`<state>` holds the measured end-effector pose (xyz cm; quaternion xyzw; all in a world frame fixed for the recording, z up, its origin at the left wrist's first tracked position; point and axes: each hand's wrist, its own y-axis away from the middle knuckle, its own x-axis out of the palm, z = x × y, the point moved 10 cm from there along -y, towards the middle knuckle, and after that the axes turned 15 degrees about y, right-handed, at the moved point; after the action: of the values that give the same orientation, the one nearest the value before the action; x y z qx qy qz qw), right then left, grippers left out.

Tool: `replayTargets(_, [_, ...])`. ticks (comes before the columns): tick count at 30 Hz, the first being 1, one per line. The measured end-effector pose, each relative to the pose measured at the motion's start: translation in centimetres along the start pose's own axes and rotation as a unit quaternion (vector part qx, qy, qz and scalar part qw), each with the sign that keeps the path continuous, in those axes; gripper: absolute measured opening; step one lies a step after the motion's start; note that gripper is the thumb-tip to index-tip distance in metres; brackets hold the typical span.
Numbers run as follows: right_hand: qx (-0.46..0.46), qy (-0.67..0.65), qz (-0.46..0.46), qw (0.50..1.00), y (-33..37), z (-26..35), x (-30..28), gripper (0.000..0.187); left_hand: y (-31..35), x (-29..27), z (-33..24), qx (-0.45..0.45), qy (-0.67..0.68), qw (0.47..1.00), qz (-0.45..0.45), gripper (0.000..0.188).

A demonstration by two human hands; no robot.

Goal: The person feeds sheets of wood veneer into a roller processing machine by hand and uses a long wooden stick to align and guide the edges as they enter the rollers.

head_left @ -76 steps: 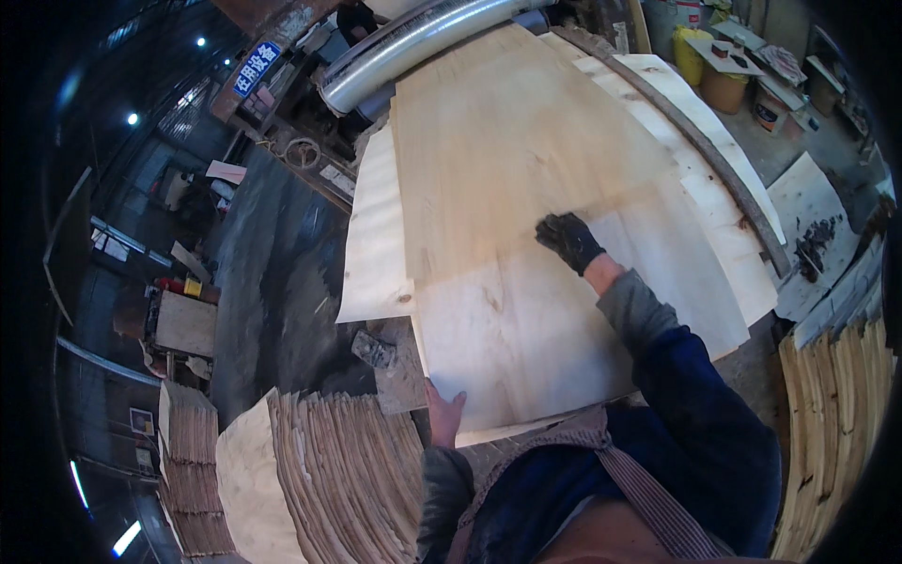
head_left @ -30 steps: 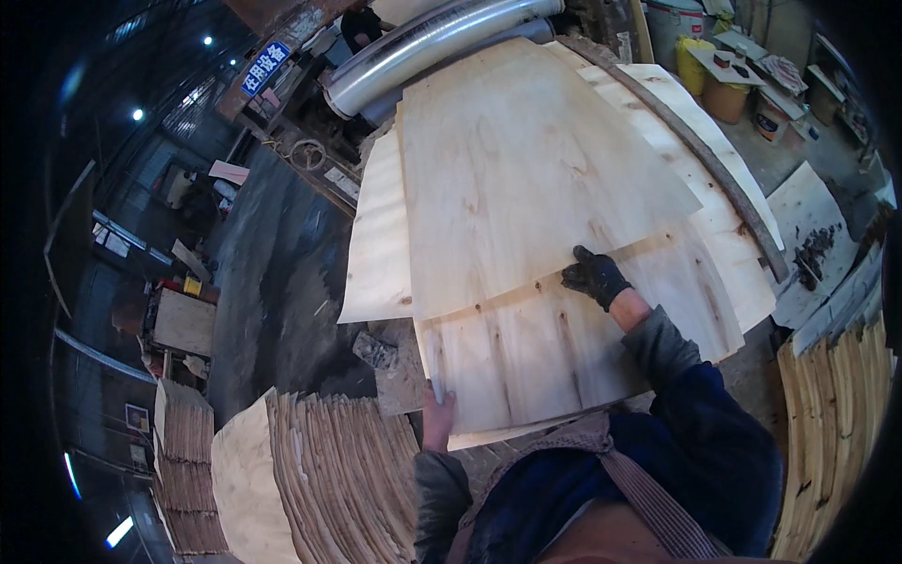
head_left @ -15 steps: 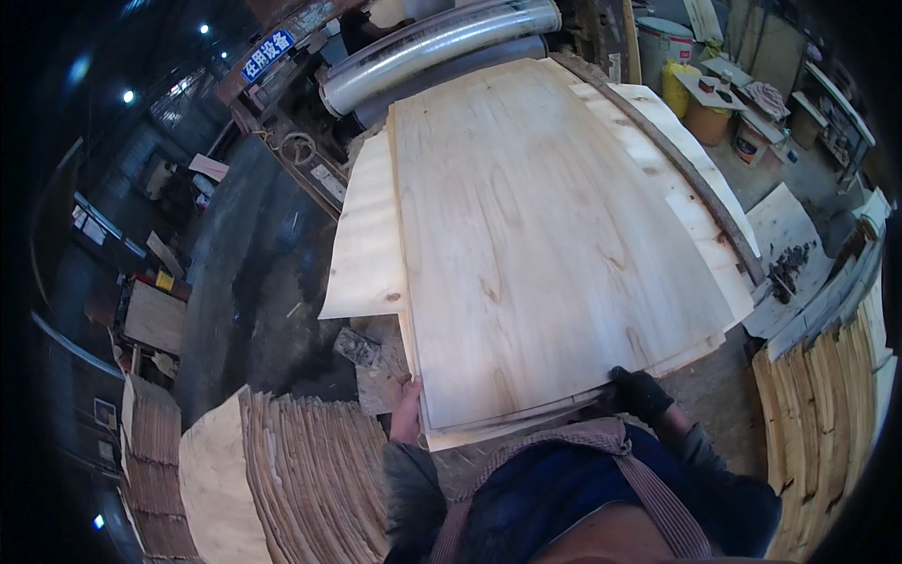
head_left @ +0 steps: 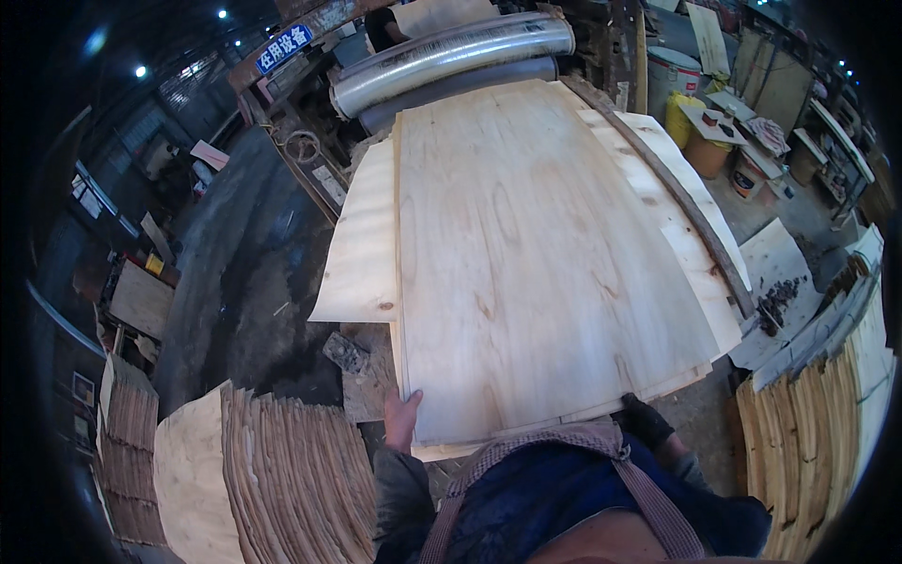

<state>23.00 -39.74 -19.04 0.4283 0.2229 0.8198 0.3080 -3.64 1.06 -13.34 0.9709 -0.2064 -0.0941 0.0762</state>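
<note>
Judged light and bendy, the wood sheet (head_left: pixel 536 273) is aptly edge-gripped by the left hand (head_left: pixel 401 420); the right hand (head_left: pixel 646 422) grip cannot be told.

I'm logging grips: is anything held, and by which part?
The left hand touches the top wood sheet at its left edge, by the near corner; the gloved right hand is at its near edge. Whether either grips cannot be told.

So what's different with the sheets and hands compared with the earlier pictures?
The top wood sheet has slid toward the person, nearly covering the near part of the sheets beneath. The gloved right hand has drawn back to the near edge; its grip there is unclear. The bare left hand stays by the near left corner. The shiny roller stays put.
</note>
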Motion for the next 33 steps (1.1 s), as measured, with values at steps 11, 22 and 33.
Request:
replayTargets(11, [-0.098,0.322,-0.174,0.926,-0.5,3.7,-5.0,0.041,-1.4,0.8,2.1,-0.008,0.051,0.999,0.004,0.035])
replayTargets(22, [-0.020,0.234,-0.120,0.965,-0.6,3.4,-4.6,0.045,-0.7,2.9,3.0,-0.111,0.088,0.989,0.046,0.050])
replayTargets(33, [-0.025,0.278,-0.059,0.958,0.4,3.3,-4.3,0.033,-0.5,2.5,0.2,-0.014,-0.103,0.994,0.017,0.063])
